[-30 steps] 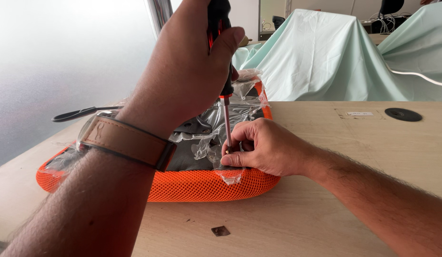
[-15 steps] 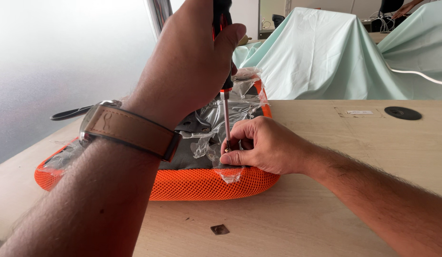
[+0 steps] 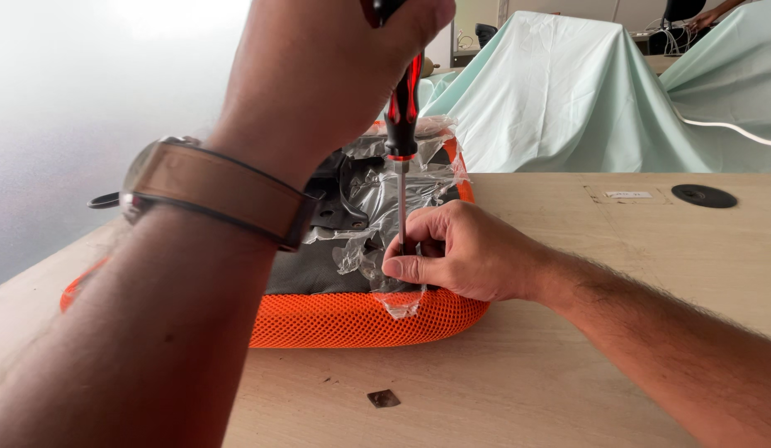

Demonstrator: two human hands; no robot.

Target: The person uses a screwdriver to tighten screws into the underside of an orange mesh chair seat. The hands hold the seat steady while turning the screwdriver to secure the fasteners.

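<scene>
Red-and-black-handled screwdriver (image 3: 401,108) with a slim steel shaft stands close to upright over an orange mesh-covered seat cushion (image 3: 360,319) that lies upside down on a pale wooden table (image 3: 568,365). The left hand (image 3: 327,66), high and close to the camera, is clamped around the top of the screwdriver's handle; a tan leather wrist strap (image 3: 211,191) circles that forearm. The shaft runs straight down to the right hand (image 3: 460,253), which rests on the near edge of the cushion with fingers curled and thumb pressed against forefinger, pinching around the shaft's tip; what lies under the tip is hidden by those fingers. Crumpled clear plastic wrap (image 3: 377,199) spreads over the cushion's dark grey underside (image 3: 311,270), and a scrap of it hangs over the orange edge just below the right hand. A small dark square chip (image 3: 384,398) lies on the table in front of the cushion, well apart from both hands. Farther back on the table sits a round black cable grommet (image 3: 704,196). Behind the table, pale green cloth (image 3: 568,91) drapes over bulky shapes.
</scene>
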